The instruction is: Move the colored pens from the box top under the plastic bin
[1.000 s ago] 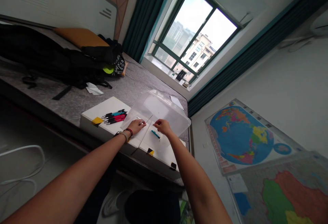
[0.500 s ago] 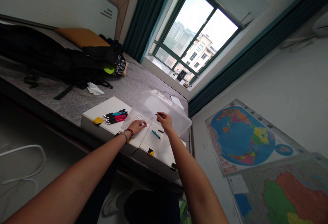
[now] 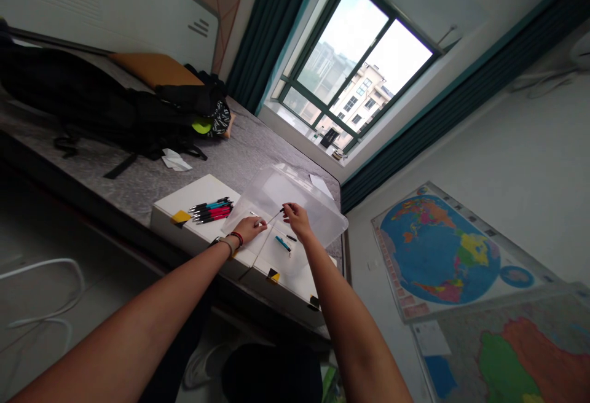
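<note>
My left hand [image 3: 249,230], with bands at its wrist, is closed in a pinch on the lower end of a thin pen refill [image 3: 275,216]. My right hand [image 3: 297,219] pinches a small black piece [image 3: 283,209] at the refill's upper end; whether the two are joined is too small to tell. Below the right hand, a teal pen barrel [image 3: 283,243] and a short black pen part [image 3: 291,238] lie on a white box [image 3: 299,271]. Several assembled-looking pens [image 3: 212,211], black, teal and red, lie grouped left of the left hand.
A translucent plastic bin [image 3: 329,215] stands just behind the hands. White boxes with yellow-black corner marks [image 3: 180,217] form the work surface. A black bag [image 3: 115,108] and crumpled paper [image 3: 176,160] lie on the grey bed surface [image 3: 249,139]. Wall maps [image 3: 437,249] hang at right.
The gap between the refill's upper tip and the black piece in my right hand has closed. The whole view has shifted slightly; the pens and loose parts lie where they were.
</note>
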